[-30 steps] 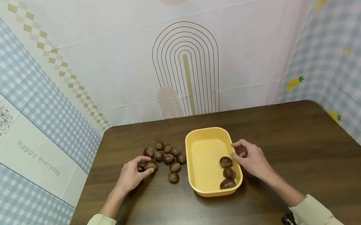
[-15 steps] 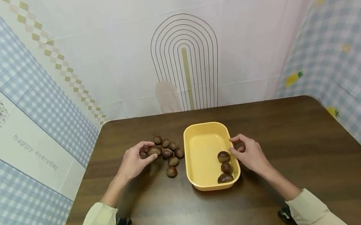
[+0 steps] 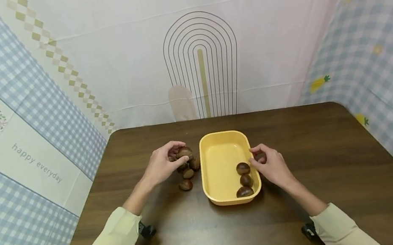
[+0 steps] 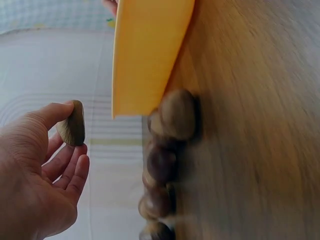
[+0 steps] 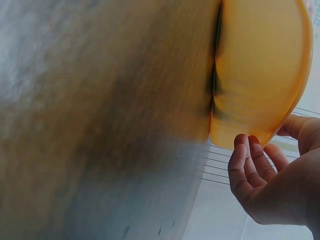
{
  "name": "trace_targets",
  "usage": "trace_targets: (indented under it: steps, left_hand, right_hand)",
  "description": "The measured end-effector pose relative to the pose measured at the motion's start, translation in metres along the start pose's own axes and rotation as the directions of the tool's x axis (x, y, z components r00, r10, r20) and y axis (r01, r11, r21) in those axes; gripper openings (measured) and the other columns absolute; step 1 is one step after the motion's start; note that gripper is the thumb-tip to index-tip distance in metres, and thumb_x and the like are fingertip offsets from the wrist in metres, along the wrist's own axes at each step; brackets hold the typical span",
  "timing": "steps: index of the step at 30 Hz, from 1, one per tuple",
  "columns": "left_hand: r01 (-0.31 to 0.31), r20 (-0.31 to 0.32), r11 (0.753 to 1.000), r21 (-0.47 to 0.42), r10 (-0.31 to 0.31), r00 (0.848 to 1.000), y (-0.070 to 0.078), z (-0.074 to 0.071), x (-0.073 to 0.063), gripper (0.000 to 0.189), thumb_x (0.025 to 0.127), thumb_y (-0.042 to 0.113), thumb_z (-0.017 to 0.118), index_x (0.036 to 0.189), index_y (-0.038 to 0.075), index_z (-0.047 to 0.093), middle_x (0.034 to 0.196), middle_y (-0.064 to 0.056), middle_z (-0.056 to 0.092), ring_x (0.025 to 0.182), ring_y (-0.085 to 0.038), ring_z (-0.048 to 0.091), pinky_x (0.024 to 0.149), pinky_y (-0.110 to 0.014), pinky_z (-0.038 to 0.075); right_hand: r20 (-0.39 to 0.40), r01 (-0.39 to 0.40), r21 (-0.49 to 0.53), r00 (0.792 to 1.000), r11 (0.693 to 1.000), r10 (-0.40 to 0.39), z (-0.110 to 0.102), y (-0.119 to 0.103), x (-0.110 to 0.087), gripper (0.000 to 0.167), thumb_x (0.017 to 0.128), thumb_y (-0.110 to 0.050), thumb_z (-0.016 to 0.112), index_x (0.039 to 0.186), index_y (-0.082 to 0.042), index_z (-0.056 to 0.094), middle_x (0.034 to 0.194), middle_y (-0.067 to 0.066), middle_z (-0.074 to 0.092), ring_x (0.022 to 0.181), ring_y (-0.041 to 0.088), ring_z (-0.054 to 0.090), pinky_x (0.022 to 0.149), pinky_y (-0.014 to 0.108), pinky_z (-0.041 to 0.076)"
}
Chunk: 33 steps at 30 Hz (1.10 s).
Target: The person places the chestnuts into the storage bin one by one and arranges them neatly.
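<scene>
In the head view my left hand (image 3: 164, 162) pinches a brown chestnut (image 3: 185, 153) over a cluster of several other chestnuts on the table. The left wrist view shows this chestnut (image 4: 73, 125) between thumb and fingertips, raised off the tabletop, with the loose chestnuts (image 4: 162, 162) beside it. A yellow plastic tray (image 3: 212, 200) stands just right of the cluster. Inside, along its right wall, lie three chestnuts (image 3: 246, 180). My right hand (image 3: 272, 167) holds the tray's right rim, its fingers (image 5: 241, 150) against the outer wall in the right wrist view.
The dark wooden table (image 3: 207, 240) carries the tray and the chestnuts. One loose chestnut (image 3: 186, 185) lies at the cluster's near side. Behind the table hangs a pale cloth (image 3: 127, 73), with checked cloth (image 3: 377, 68) at the sides.
My left hand has lifted a chestnut from the left of the cluster and carried it right, toward the tray. The right hand stays at the rim. The head view has tilted slightly down.
</scene>
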<state>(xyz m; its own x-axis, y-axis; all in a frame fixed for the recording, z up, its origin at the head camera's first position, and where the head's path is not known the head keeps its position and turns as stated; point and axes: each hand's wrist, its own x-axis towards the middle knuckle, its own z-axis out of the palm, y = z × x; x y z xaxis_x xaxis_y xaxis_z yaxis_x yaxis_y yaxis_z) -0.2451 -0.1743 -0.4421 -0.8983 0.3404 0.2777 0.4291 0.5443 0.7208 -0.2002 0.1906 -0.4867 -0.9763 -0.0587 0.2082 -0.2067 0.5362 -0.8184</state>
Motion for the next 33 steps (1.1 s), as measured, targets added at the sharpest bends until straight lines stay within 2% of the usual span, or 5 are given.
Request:
trace_targets:
  steps: [4, 9, 15, 28, 33]
  left_hand:
    - [-0.018, 0.023, 1.000, -0.017, 0.018, 1.000, 0.008, 0.009, 0.007, 0.041, 0.094, 0.019, 0.085, 0.130, 0.007, 0.072, 0.118, -0.005, 0.075, 0.106, -0.022, 0.070, 0.092, -0.045, 0.060]
    - [-0.030, 0.051, 0.999, -0.028, 0.031, 0.998, 0.017, 0.022, 0.012, 0.040, 0.094, 0.021, 0.085, 0.129, 0.008, 0.072, 0.115, -0.004, 0.075, 0.104, -0.020, 0.070, 0.092, -0.049, 0.059]
    - [-0.055, 0.108, 0.998, -0.024, 0.057, 0.993, 0.025, 0.037, 0.017, 0.040, 0.096, 0.022, 0.083, 0.131, 0.007, 0.072, 0.117, -0.002, 0.075, 0.105, -0.016, 0.069, 0.088, -0.037, 0.060]
    - [-0.135, 0.161, 0.990, 0.030, 0.129, 0.978, 0.035, 0.066, 0.022, 0.041, 0.093, 0.023, 0.086, 0.128, 0.009, 0.073, 0.117, -0.001, 0.076, 0.102, -0.016, 0.069, 0.087, -0.040, 0.057]
    - [-0.136, 0.179, 0.989, 0.060, 0.123, 0.976, 0.038, 0.076, 0.025, 0.040, 0.093, 0.026, 0.086, 0.128, 0.013, 0.073, 0.117, 0.002, 0.076, 0.104, -0.015, 0.069, 0.091, -0.037, 0.056]
  right_hand:
    - [-0.004, 0.006, -0.003, 1.000, 1.000, -0.006, 0.000, 0.000, -0.001, 0.027, 0.098, -0.007, 0.075, 0.123, 0.003, 0.070, 0.110, 0.017, 0.073, 0.078, 0.018, 0.067, 0.062, 0.022, 0.052]
    - [0.004, -0.004, 0.003, 1.000, 1.000, 0.004, 0.000, 0.000, -0.001, 0.027, 0.099, -0.007, 0.075, 0.124, 0.002, 0.070, 0.111, 0.017, 0.073, 0.079, 0.020, 0.068, 0.063, 0.022, 0.053]
    - [0.009, -0.013, -0.001, 1.000, 1.000, 0.013, 0.000, 0.000, -0.001, 0.027, 0.099, -0.007, 0.075, 0.125, 0.001, 0.070, 0.111, 0.016, 0.073, 0.081, 0.021, 0.068, 0.064, 0.022, 0.053]
    - [0.013, -0.019, 0.000, 1.000, 1.000, 0.019, 0.000, -0.002, -0.002, 0.028, 0.099, -0.006, 0.074, 0.125, 0.002, 0.070, 0.110, 0.017, 0.072, 0.080, 0.019, 0.067, 0.063, 0.022, 0.053]
    - [0.011, -0.018, -0.007, 1.000, 1.000, 0.018, 0.000, -0.001, -0.001, 0.028, 0.099, -0.007, 0.074, 0.125, 0.002, 0.070, 0.109, 0.016, 0.072, 0.079, 0.018, 0.067, 0.062, 0.022, 0.053]
